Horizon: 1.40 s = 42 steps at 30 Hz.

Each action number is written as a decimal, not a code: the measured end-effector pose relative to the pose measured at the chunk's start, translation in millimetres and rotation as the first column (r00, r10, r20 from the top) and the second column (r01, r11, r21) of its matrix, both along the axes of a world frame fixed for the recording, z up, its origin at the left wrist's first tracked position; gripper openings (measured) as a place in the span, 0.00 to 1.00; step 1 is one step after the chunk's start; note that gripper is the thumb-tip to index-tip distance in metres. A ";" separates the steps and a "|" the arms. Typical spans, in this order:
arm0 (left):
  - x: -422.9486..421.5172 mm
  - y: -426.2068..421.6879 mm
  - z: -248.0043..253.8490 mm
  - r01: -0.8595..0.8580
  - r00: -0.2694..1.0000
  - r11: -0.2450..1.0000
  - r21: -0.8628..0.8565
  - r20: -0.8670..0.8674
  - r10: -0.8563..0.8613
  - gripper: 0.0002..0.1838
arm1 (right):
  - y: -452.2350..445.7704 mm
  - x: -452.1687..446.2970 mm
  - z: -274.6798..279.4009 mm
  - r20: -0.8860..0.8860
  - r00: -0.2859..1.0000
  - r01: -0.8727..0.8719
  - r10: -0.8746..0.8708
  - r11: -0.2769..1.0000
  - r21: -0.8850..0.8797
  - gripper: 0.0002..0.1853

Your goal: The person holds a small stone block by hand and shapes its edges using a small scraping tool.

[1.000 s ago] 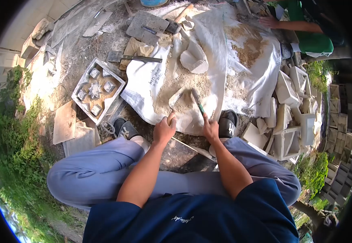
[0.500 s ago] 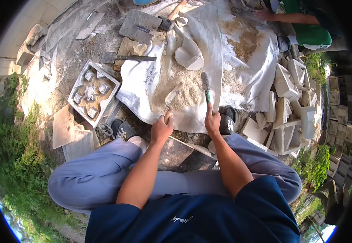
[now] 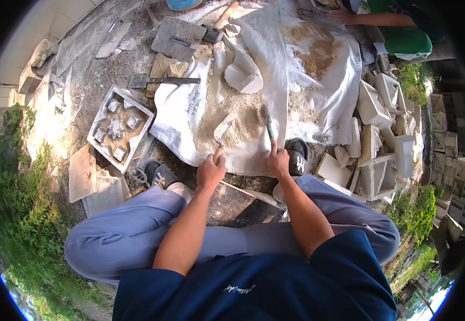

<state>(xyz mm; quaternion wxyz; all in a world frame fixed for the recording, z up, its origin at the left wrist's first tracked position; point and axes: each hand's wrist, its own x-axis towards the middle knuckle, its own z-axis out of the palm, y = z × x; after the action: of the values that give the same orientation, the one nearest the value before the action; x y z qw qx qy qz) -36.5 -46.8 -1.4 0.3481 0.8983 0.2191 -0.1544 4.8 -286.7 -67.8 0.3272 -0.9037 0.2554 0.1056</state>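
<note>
My left hand [image 3: 211, 170] is closed around the wooden handle of a small trowel. The trowel's pale, dusty blade [image 3: 225, 126] rests on the heap of sandy powder [image 3: 241, 138] spread on a white sack [image 3: 174, 119]. In my right hand [image 3: 279, 162] is a green-handled tool [image 3: 267, 122] with a narrow grey head, its exact kind unclear. That head lies at the right edge of the powder. Beyond the powder sits a broken, hollow white block [image 3: 244, 74].
A square mould [image 3: 145, 111] with star and block shapes lies left. Further back are a flat plastering trowel [image 3: 178, 38], a hammer [image 3: 214, 33] and a long-bladed tool [image 3: 173, 80]. Cast blocks [image 3: 378, 174] pile up on the right. Another person's hand [image 3: 343, 17] shows at top right.
The head of the green-handled tool has swung down and left onto the powder. The trowel stays nearly in place, and the whole view has shifted slightly.
</note>
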 end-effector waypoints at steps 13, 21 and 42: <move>-0.5 -0.2 0.8 0.009 1.000 1.000 0.022 -0.003 -0.009 0.24 | -3.3 0.9 -3.2 -0.055 0.998 0.031 -0.026 0.996 0.085 0.44; 1.2 0.0 8.1 0.015 1.000 0.999 0.038 -0.011 -0.015 0.24 | 9.4 4.7 27.9 0.113 0.988 0.082 -0.106 0.976 0.203 0.37; 29.2 -12.2 6.0 0.059 0.994 0.998 -0.023 0.098 -0.057 0.24 | 14.7 14.3 36.1 0.207 0.975 0.019 -0.077 0.963 0.269 0.34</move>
<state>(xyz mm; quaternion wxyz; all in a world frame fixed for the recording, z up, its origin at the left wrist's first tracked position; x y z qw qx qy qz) -7.3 -59.0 4.6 0.3652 0.9062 0.1739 -0.1234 19.1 -272.0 -31.7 0.4735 -0.8512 0.2241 0.0322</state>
